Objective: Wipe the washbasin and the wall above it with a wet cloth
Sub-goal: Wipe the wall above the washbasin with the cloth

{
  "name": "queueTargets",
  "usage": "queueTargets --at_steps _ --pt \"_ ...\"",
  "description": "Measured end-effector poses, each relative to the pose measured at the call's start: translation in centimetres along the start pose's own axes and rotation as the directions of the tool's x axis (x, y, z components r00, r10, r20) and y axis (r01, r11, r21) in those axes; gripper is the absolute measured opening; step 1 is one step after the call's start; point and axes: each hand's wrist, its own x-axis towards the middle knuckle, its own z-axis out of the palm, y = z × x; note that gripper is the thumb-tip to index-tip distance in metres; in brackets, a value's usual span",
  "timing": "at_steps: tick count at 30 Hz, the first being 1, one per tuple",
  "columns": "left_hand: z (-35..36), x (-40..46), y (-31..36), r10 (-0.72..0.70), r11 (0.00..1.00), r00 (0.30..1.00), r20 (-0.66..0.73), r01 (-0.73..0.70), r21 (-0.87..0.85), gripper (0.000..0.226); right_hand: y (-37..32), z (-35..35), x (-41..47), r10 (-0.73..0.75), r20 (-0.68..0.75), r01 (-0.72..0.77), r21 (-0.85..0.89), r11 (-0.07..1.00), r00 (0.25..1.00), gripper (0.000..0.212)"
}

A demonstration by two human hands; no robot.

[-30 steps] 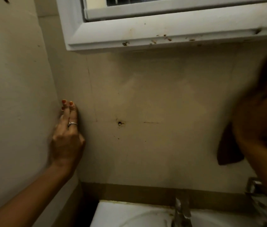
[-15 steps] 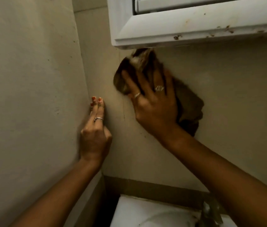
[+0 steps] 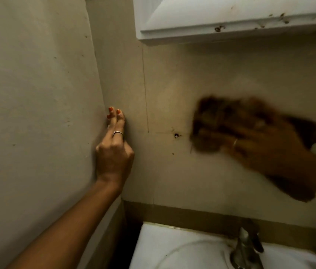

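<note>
- Head view: the white washbasin [image 3: 172, 247] sits at the bottom edge, its bowl showing nothing inside; a metal tap [image 3: 245, 249] stands on its rim.
- Your right hand [image 3: 265, 150], blurred, presses the brown cloth [image 3: 221, 121] flat on the wall [image 3: 201, 78], fingers spread over it.
- Your left hand [image 3: 114, 152] rests in the corner, fingers straight and together.
- Bare wall lies between cloth and the white window frame [image 3: 211, 20] above.
</note>
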Motion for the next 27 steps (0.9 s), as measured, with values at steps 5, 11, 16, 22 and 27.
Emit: queueTargets --at_steps 5,11,16,22,27 --pt "0.0 -0.1 -0.4 0.037 0.999 0.999 0.014 -0.038 0.039 0.062 1.2 0.1 6.3 0.528 -0.122 -0.537 -0.066 0.841 0.841 0.045" --pt "-0.2 0.1 -0.5 0.064 0.996 0.998 0.028 -0.066 0.06 0.066 -6.4 4.1 7.5 0.185 -0.134 -0.182 0.032 0.983 0.974 0.037" --pt "0.1 -0.1 -0.9 0.102 0.99 0.994 0.039 -0.105 0.096 0.069 -14.0 7.6 -0.2 -0.404 0.212 0.331 0.309 0.892 0.89 0.033" --pt "0.1 -0.2 -0.9 0.111 0.986 0.992 0.061 -0.117 0.122 0.073 -10.8 7.0 -4.6 -0.732 0.196 0.53 0.573 0.625 0.652 0.045" --pt "0.0 -0.4 -1.1 0.079 0.989 0.992 0.096 -0.09 0.117 0.073 0.2 2.6 -6.1 -0.322 0.242 0.224 0.359 0.906 0.915 0.032"
